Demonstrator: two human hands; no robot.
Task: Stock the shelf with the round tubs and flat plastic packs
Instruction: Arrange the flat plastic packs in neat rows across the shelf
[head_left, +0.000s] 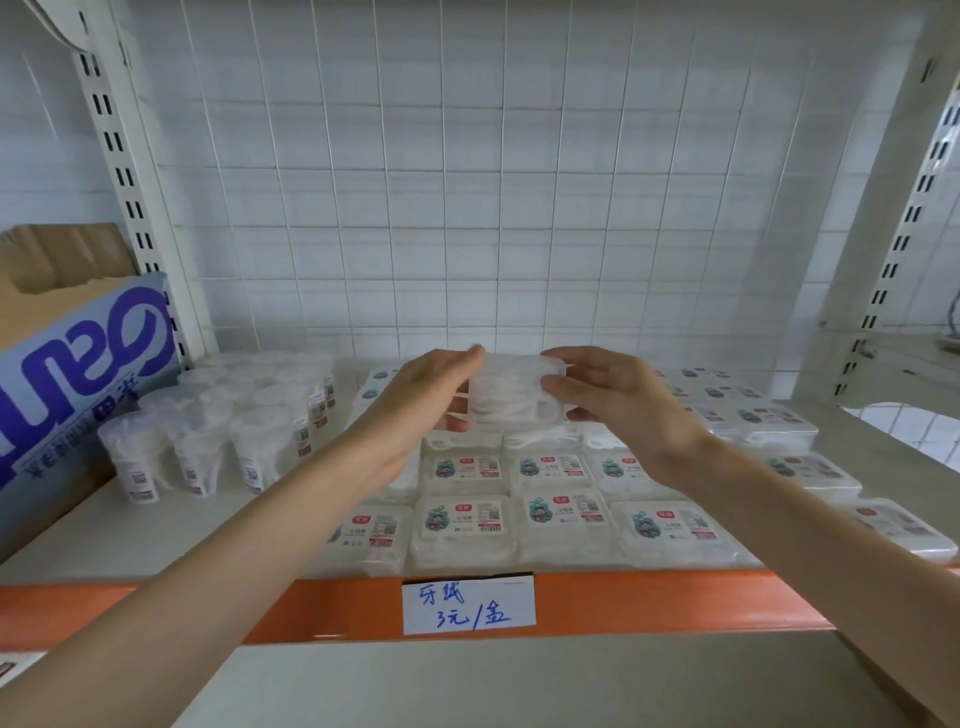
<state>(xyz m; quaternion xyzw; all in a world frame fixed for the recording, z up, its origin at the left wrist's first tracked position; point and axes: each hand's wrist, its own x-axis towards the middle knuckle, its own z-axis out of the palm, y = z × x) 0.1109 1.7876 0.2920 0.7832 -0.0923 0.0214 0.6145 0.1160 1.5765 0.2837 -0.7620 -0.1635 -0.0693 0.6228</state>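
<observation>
Both hands are raised over the middle of the shelf with one clear flat pack between them, lifted off the surface above the rows; left hand grips the pack's left side, fingers over the top edge, thumb underneath; right hand pinches its right side, fingers curled round the edge; contents are a white blur, print unreadable. Stocked packs lie flat, labels up, in rows from the shelf's middle to its right edge; the front row sits just behind the orange front edge. Round tubs stand upright in a cluster on the left part of the shelf, just beside the packs. Blue printed box leans at the shelf's left edge, next to the tubs; brown cardboard behind it. Handwritten paper label is stuck on the orange front edge, below the front row. White wire grid along the back edge.
</observation>
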